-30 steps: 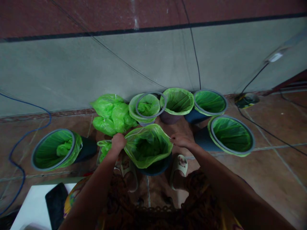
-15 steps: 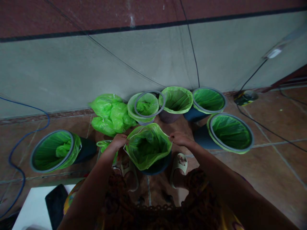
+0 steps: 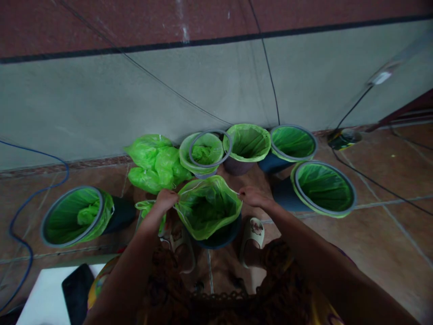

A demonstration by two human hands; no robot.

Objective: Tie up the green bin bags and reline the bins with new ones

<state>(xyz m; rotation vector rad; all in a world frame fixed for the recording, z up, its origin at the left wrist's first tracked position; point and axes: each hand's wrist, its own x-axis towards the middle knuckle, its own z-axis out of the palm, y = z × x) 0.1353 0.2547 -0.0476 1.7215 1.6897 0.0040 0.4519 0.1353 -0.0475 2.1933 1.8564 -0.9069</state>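
Note:
A green drawstring bin bag (image 3: 206,228) stands wide open between my feet, its lower part inside a dark blue bin (image 3: 221,241). With my left hand (image 3: 167,198) closed, I pinch the white drawstring at the bag's left edge. My right hand (image 3: 251,197) grips the drawstring at the right edge, so the mouth is stretched between both hands. Crumpled green plastic shows inside the bag. Just behind it, a loose grey ring (image 3: 227,153) lies across a pale bin (image 3: 184,155) lined in green.
Several lined bins surround me: a tilted one (image 3: 43,225) at left, a brownish one (image 3: 237,166) and blue ones (image 3: 270,163) (image 3: 287,196) at right. Knotted green bags (image 3: 152,164) lie by the wall. A phone (image 3: 78,289) rests on a white surface (image 3: 43,293). Cables (image 3: 382,183) cross the floor.
Almost nothing differs. Both hands keep their hold on the bag's drawstring, and the view has shifted very slightly.

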